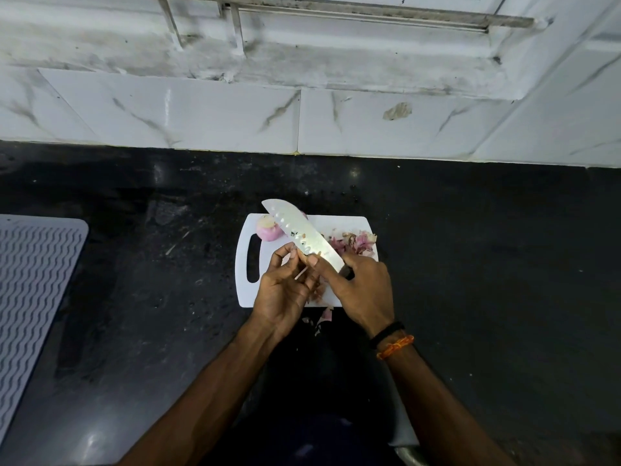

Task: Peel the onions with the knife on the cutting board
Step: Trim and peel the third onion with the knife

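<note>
1. A peeled, pinkish onion (268,229) sits on the far left corner of the white cutting board (346,223), just beyond the board's handle slot; the tip of the knife blade crosses in front of part of it.
2. The knife (304,238) is held above the board, its broad dimpled blade slanting from the right hand up and away to the left, with small scraps stuck to its flat.
3. The right hand (364,290) grips the knife's dark handle, its fingers curled round it; a black band and an orange thread bracelet (395,346) circle that wrist.
4. The left hand (282,290) is raised at the near part of the blade, thumb and forefinger pinched against the blade's flat and lower edge. Whether a scrap of skin sits between the fingers (312,260) I cannot tell.
5. A heap of pink and brown onion peels (353,243) lies on the far right part of the board, beside the blade.
6. More peel scraps (326,312) lie at the board's near edge and on the counter just off it, between the two wrists.
7. The board rests on a black stone counter (487,264), which meets a white marbled tile wall (201,119).
8. A grey ribbed mat (33,284) lies on the counter well to the left of the board.
</note>
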Demonstrator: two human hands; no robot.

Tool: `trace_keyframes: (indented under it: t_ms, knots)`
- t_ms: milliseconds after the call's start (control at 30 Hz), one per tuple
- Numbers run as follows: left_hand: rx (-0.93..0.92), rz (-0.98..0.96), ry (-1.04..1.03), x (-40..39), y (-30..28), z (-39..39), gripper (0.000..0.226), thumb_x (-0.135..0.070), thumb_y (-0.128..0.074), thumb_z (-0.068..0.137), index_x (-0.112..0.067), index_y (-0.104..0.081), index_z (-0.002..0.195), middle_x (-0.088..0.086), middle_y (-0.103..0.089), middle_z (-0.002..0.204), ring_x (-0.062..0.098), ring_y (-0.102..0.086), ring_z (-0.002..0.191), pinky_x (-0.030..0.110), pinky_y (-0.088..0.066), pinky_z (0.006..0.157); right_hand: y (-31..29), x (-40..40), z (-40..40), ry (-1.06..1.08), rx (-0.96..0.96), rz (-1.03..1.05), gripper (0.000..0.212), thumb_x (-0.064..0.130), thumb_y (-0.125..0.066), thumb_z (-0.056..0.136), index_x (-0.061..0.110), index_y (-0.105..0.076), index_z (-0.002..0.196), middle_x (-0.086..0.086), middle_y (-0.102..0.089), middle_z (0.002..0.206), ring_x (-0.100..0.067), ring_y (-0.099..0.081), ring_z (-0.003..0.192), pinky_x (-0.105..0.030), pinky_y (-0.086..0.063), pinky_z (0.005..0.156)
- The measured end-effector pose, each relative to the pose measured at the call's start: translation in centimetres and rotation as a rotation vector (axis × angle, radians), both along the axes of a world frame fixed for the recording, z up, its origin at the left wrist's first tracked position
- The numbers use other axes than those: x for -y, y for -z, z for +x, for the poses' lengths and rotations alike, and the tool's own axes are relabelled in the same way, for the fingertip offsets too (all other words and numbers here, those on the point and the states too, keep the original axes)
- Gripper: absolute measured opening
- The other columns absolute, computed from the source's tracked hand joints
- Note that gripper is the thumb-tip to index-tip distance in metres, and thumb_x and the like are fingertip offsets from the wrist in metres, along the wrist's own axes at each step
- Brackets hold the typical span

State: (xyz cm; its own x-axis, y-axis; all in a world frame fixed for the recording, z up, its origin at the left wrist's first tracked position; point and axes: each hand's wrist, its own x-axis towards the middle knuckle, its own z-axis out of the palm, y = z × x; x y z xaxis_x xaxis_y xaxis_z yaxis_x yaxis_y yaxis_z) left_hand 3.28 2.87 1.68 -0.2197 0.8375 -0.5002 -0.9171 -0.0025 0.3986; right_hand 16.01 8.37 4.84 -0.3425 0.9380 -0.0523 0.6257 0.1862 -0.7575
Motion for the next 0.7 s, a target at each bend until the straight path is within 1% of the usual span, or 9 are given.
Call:
trace_keyframes:
  t_ms: [100,167,300,400,467,533,567,633,700]
  knots:
    - [-0.035,0.027,0.01,0.0,-0.7,-0.3,0.031,-0.005,-0.057,0.088,-0.011,-0.059,0.118,0.015,-0.068,0.121,0.029,-0.067,0.112,0.041,-0.056,0.097,0.1,-0.2,0.4,0.059,-0.098,-0.078,0.053,0.072,-0.063,0.081,0.021,-0.076,0.081,0.007,-0.069,0.065,-0.008,-0.066,0.063,-0.037,-0.054,0.056]
    - [-0.073,0.025,0.016,0.0,-0.8,-0.5,0.031,-0.005,-0.059,0.088,-0.01,-0.06,0.119,0.015,-0.069,0.12,0.027,-0.068,0.112,0.036,-0.058,0.09,0.1,-0.4,0.8,0.087,-0.144,-0.139,0.055,0.075,-0.063,0.079,0.021,-0.076,0.081,0.004,-0.071,0.066,-0.013,-0.068,0.062,-0.046,-0.056,0.057]
    - [-0.107,0.011,0.004,-0.1,-0.5,-0.5,0.036,0.0,-0.06,0.088,-0.009,-0.06,0.122,0.014,-0.071,0.115,0.03,-0.066,0.114,0.037,-0.057,0.091,0.4,-0.7,1.7,0.12,-0.213,-0.232,0.055,0.072,-0.066,0.078,0.019,-0.078,0.088,0.003,-0.075,0.072,-0.018,-0.072,0.069,-0.051,-0.058,0.062]
    - [-0.096,-0.008,0.004,-0.1,-0.6,-0.4,0.037,0.001,-0.06,0.089,-0.009,-0.06,0.125,0.013,-0.073,0.109,0.029,-0.068,0.109,0.039,-0.057,0.093,0.7,-0.8,2.0,0.201,-0.273,-0.314,0.062,0.075,-0.069,0.073,0.014,-0.077,0.082,-0.006,-0.075,0.075,-0.028,-0.074,0.072,-0.055,-0.059,0.064]
    - [-0.1,-0.017,-0.009,-0.2,-0.6,-0.4,0.036,-0.004,-0.063,0.088,-0.007,-0.061,0.123,0.013,-0.072,0.108,0.027,-0.068,0.107,0.039,-0.056,0.095,0.8,-0.8,2.1,0.234,-0.306,-0.359,0.064,0.073,-0.071,0.073,0.01,-0.076,0.082,-0.009,-0.076,0.077,-0.032,-0.074,0.074,-0.057,-0.059,0.067]
    - [-0.097,-0.028,-0.023,-0.2,-0.7,-0.5,0.035,-0.011,-0.066,0.087,-0.006,-0.062,0.121,0.017,-0.069,0.116,0.031,-0.065,0.114,0.041,-0.054,0.098,0.6,-0.7,2.1,0.265,-0.315,-0.392,0.06,0.07,-0.072,0.073,0.012,-0.077,0.084,-0.007,-0.076,0.078,-0.029,-0.075,0.074,-0.054,-0.061,0.068]
    - [-0.084,-0.038,-0.029,-0.2,-0.8,-0.6,0.038,-0.015,-0.067,0.086,-0.005,-0.063,0.122,0.019,-0.067,0.12,0.034,-0.063,0.118,0.044,-0.052,0.101,0.4,-0.8,2.1,0.281,-0.303,-0.384,0.056,0.068,-0.072,0.075,0.012,-0.077,0.081,-0.005,-0.076,0.075,-0.024,-0.074,0.07,-0.048,-0.062,0.064]
    - [-0.047,-0.061,-0.042,-0.1,-0.8,-0.6,0.041,-0.02,-0.068,0.086,-0.004,-0.064,0.124,0.021,-0.067,0.123,0.038,-0.061,0.122,0.048,-0.049,0.105,-0.1,-0.9,2.2,0.304,-0.279,-0.345,0.049,0.058,-0.073,0.082,0.009,-0.073,0.074,-0.003,-0.069,0.067,-0.007,-0.066,0.055,-0.028,-0.054,0.048]
    - [-0.042,-0.074,-0.036,-0.1,-0.8,-0.6,0.029,-0.016,-0.064,0.092,-0.006,-0.069,0.118,0.02,-0.067,0.122,0.039,-0.061,0.122,0.049,-0.049,0.105,-0.2,-1.1,2.4,0.311,-0.228,-0.314,0.048,0.049,-0.074,0.085,0.003,-0.068,0.07,-0.004,-0.06,0.061,0.0,-0.054,0.043,-0.013,-0.041,0.04]
